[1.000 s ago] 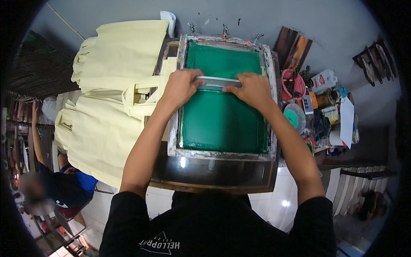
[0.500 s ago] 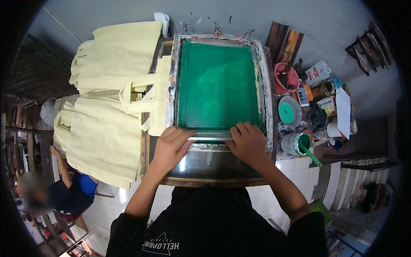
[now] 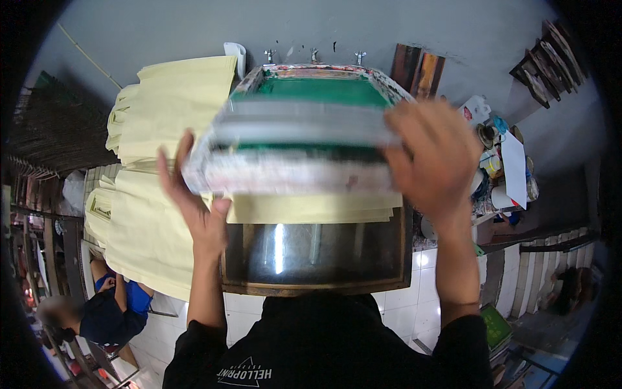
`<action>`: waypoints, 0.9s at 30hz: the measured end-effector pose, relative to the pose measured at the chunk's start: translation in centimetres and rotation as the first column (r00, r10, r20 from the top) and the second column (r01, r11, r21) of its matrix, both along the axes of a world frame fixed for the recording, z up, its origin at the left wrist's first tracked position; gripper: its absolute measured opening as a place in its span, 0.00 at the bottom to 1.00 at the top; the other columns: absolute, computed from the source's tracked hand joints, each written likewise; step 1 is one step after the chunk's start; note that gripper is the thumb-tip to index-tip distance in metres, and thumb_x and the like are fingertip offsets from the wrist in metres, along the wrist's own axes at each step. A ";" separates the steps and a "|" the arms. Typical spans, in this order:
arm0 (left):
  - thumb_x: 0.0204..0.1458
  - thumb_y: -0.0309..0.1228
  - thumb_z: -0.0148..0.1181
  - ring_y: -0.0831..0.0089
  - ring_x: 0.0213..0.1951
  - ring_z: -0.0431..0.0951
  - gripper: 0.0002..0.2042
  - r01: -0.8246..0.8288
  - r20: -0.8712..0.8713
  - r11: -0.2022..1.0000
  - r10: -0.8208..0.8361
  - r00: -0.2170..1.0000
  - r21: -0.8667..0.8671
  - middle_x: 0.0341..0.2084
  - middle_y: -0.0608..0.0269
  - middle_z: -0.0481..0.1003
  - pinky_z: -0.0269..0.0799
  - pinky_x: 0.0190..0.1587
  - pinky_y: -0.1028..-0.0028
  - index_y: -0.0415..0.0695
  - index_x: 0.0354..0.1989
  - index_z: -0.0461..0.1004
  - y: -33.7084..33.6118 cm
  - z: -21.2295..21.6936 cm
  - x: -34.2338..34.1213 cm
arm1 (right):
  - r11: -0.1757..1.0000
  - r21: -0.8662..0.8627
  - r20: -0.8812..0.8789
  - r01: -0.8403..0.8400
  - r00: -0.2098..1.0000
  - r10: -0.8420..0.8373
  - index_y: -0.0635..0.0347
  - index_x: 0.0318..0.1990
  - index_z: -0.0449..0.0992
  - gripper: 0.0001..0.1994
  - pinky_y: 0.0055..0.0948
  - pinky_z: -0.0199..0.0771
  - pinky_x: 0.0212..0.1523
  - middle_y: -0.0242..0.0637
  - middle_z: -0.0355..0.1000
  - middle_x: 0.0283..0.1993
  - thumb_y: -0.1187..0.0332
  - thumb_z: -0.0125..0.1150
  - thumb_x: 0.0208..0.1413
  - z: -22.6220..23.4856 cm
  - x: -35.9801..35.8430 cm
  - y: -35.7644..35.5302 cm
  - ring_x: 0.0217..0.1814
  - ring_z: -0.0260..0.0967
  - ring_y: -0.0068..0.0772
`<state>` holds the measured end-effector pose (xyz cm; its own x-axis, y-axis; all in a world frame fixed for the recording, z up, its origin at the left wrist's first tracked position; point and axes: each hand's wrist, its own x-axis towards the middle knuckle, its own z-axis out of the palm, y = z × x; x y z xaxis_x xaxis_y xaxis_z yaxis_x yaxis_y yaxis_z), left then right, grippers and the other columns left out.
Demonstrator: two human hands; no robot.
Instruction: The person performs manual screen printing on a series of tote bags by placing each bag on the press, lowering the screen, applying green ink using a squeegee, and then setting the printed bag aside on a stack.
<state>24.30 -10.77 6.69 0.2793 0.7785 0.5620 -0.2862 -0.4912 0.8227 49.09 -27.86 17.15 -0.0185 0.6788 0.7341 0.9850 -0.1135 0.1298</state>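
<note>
Left hand (image 3: 201,201) is spread wide at the near left corner of the paint-smeared frame (image 3: 298,172), fingers up along its outer side and thumb low; it seems to steady or bear that corner, though how firmly cannot be told. Right hand (image 3: 433,155) is blurred, its fingers bent at the right end of a silver bar (image 3: 311,122), probably to stop it sliding down the slope; whether it also grips the frame is unclear. Between the two hands the frame's near edge is raised, while its far edge sits low by the metal clamps (image 3: 314,56), which seem to serve as a hinge. Green-coated mesh (image 3: 317,92) shows beyond the bar. Below and between the hands, pale fabric (image 3: 311,209) lies on the glass-topped desk (image 3: 324,253), likely placed to sit under the frame. Stacked yellow cloth (image 3: 146,227) lies left of the left hand, apparently for easy reach.
</note>
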 end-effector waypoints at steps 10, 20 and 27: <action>0.47 0.48 0.73 0.51 0.58 0.65 0.25 0.038 -0.973 0.981 0.183 0.144 0.190 0.44 0.49 0.75 0.51 0.65 0.51 0.38 0.43 0.78 8.1 -8.1 1.0 | 0.992 0.069 -0.120 0.107 0.988 -0.098 0.63 0.35 0.84 0.18 0.44 0.72 0.35 0.49 0.78 0.27 0.54 0.65 0.58 11.8 6.3 8.7 0.29 0.76 0.49; 0.52 0.41 0.71 0.50 0.43 0.81 0.20 -0.418 -0.934 0.883 0.310 0.176 0.215 0.44 0.45 0.81 0.75 0.48 0.58 0.37 0.44 0.78 17.0 -2.8 -14.1 | 0.993 0.008 -0.236 0.118 0.965 -0.113 0.65 0.42 0.85 0.20 0.42 0.77 0.43 0.53 0.81 0.35 0.53 0.67 0.56 14.5 7.9 10.6 0.36 0.79 0.51; 0.57 0.35 0.67 0.48 0.55 0.77 0.25 -0.210 -0.720 0.901 0.430 0.545 0.380 0.52 0.42 0.77 0.71 0.60 0.57 0.39 0.61 0.71 13.7 -6.2 -3.7 | 0.994 -0.007 -0.204 0.112 0.973 -0.111 0.69 0.41 0.84 0.23 0.43 0.77 0.44 0.58 0.81 0.36 0.52 0.68 0.55 14.7 8.9 10.9 0.37 0.79 0.55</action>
<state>20.65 2.90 0.47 0.4453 0.7901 0.4212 0.6152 -0.6118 0.4973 57.94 -16.99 31.86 0.2077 0.6650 0.7174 0.9718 -0.2242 -0.0735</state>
